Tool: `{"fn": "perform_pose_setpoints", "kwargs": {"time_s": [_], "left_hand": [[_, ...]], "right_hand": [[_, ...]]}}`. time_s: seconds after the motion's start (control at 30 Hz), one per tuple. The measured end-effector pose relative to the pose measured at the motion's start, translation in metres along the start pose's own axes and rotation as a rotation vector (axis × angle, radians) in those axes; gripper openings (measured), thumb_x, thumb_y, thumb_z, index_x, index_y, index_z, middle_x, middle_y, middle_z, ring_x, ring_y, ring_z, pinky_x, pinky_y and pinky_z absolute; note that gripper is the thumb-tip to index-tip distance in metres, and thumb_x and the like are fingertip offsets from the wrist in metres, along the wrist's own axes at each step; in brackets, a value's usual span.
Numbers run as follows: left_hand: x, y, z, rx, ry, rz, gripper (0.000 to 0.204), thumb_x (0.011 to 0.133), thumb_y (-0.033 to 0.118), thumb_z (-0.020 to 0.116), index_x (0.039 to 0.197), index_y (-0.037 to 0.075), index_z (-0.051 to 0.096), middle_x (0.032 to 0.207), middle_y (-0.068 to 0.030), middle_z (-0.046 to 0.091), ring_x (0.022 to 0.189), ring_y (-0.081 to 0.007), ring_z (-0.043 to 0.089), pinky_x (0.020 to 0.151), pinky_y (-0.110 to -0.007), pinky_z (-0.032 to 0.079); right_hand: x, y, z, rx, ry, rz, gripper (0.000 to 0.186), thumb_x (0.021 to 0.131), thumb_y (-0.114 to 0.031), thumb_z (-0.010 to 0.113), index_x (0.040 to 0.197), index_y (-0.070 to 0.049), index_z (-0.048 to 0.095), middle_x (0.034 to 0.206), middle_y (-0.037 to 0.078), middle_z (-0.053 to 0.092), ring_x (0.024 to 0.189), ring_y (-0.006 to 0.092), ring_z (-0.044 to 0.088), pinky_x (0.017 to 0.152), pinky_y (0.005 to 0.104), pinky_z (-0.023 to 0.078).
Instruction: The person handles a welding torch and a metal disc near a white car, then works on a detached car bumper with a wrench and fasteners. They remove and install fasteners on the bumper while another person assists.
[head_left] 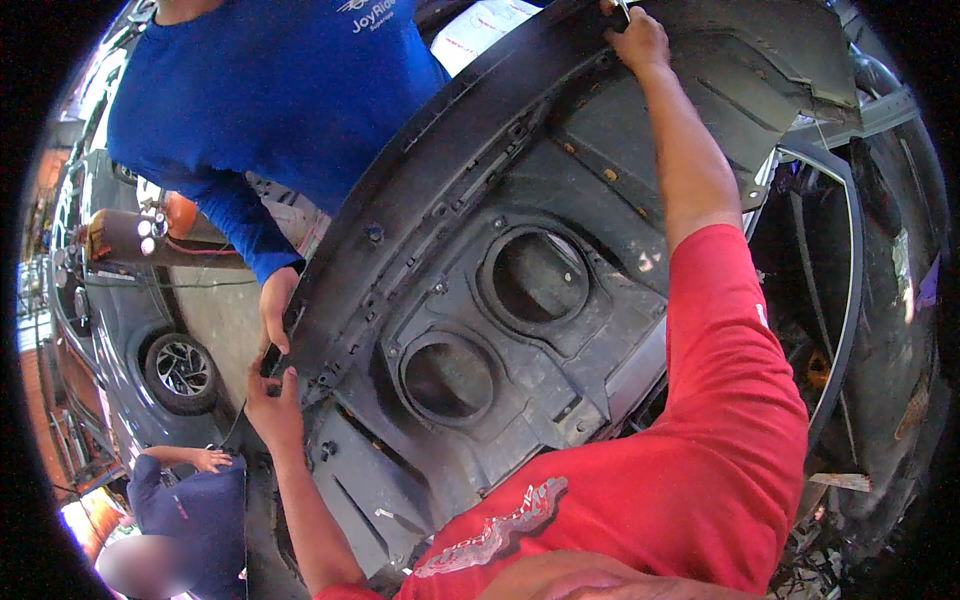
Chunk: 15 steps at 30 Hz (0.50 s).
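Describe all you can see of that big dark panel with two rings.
The big dark panel looks hard, black to grey, with brownish spots, two round recesses and a curved black band. It slants across view. The left hand and a co-worker's hand are at the band's lower end, the right hand near its top.

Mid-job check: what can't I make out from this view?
All in the head view:
- Shiny piece at the right grip: too small to identify, close to the top edge.
- Black piece by the left grip: too small to identify.
- Dark panel: the red shirt covers part of its near edge; its far side faces away.
- Person at lower left: head blurred.
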<state>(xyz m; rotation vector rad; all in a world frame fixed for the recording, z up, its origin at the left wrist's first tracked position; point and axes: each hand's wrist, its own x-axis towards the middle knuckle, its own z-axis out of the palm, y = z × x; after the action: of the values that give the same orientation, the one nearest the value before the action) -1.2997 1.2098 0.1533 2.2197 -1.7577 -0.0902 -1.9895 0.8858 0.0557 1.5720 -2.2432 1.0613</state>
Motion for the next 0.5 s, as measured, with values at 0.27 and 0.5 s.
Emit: {"fn": "perform_pose_setpoints", "kwargs": {"time_s": [0.27, 0.5], "left_hand": [[-0.001, 0.000, 0.002, -0.035, -0.031, -0.027, 0.054, 0.088, 0.017, 0.079, 0.136, 0.002, 0.061, 0.077, -0.0102, 0.064, 0.072, -0.0247, 0.063, 0.072, -0.041, 0.049], [0.000, 0.003, 0.003, -0.028, -0.033, -0.016, 0.055, 0.088, 0.018, 0.078, 0.136, 0.000, 0.060, 0.076, -0.0118, 0.063, 0.073, -0.0251, 0.063, 0.073, -0.041, 0.049]], "right_hand": [[0.003, -0.007, -0.007, -0.119, -0.071, 0.034, 0.035, 0.075, -0.023, 0.081, 0.100, -0.003, 0.066, 0.101, 0.025, 0.072, 0.101, 0.0442, 0.069, 0.088, 0.0519, 0.056], [0.009, -0.002, -0.025, -0.101, -0.241, -0.152, 0.037, 0.074, -0.027, 0.083, 0.097, -0.002, 0.067, 0.101, 0.026, 0.072, 0.100, 0.0444, 0.070, 0.088, 0.0527, 0.055]]}}
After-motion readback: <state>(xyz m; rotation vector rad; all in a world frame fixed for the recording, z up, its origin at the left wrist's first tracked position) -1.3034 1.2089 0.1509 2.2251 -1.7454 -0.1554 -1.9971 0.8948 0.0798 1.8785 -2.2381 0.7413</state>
